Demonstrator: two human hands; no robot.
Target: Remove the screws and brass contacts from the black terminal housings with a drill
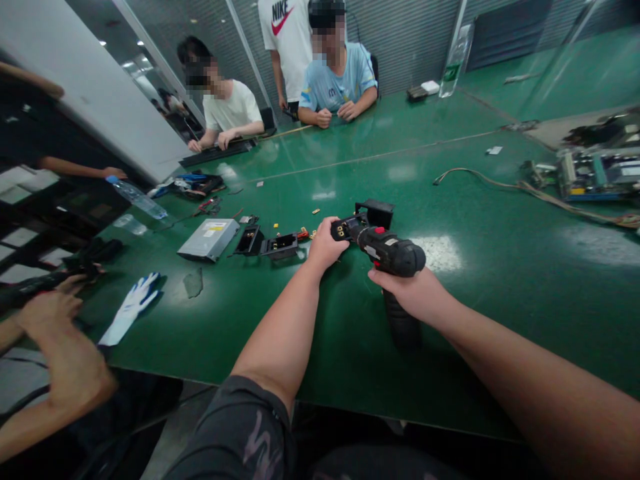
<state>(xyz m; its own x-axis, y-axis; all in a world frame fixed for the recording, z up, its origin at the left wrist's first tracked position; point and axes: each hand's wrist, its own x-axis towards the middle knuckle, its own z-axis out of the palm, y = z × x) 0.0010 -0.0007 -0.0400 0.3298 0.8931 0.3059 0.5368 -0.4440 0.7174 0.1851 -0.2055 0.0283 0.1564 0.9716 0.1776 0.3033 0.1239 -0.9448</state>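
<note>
Cordless drill (395, 253) held over the green surface (505, 360), just right of centre, its handle (401, 319) angled down toward the near edge; whether the handle's end touches the surface, impossible to tell in the shadow. At far left, a co-worker's hands (50, 313) near a white glove (131, 308); then a silver disc drive (207, 240) and small black plastic housings (279, 245) beside small brass pieces (276, 225). Left grip (326, 245) closed around the drill's front end, fingers mostly hidden behind it; right grip (406, 293) pressed over the body above the handle. Just beyond, a black bracket (375, 215). Far right, a tan cable (500, 187) and a circuit board (597, 175). Main risk: a slackened left grip, the heavy handle swinging down, the front end knocking the bracket. Drill body: black, with a red button (380, 230), a white label (387, 244) and brass contacts (341, 231) at the front.
</note>
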